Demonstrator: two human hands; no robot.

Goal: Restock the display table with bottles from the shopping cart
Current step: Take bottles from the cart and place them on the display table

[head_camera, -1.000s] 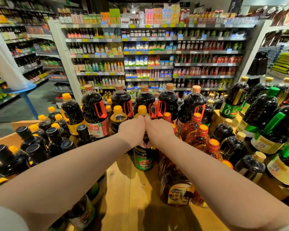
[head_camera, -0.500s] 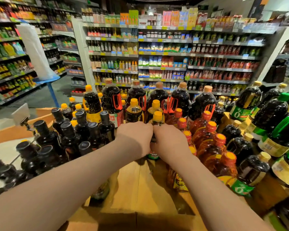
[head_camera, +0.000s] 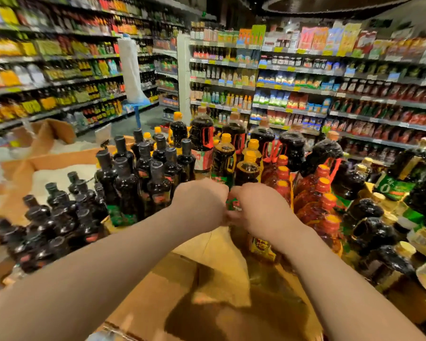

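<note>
My left hand (head_camera: 199,205) and my right hand (head_camera: 263,210) meet knuckle to knuckle over the middle of the wooden display table (head_camera: 219,254). Both grip a dark bottle (head_camera: 233,204); only a strip of its green and red label shows between them. It stands just in front of yellow-capped dark bottles (head_camera: 247,168). Black-capped bottles (head_camera: 133,173) crowd the left side. Orange-capped reddish bottles (head_camera: 317,198) line the right side. The shopping cart is out of view.
Big dark jugs with red handles (head_camera: 204,136) stand at the table's back. Green-labelled bottles (head_camera: 391,180) fill the far right. A wooden bin of white grain (head_camera: 59,173) sits to the left. Stocked shelves (head_camera: 293,89) and an aisle with a white wrapped post (head_camera: 130,70) lie beyond.
Both hands stay closed round the same bottle, now set further back against the yellow-capped row. My view has swung left, so the table and shelves sit further right.
</note>
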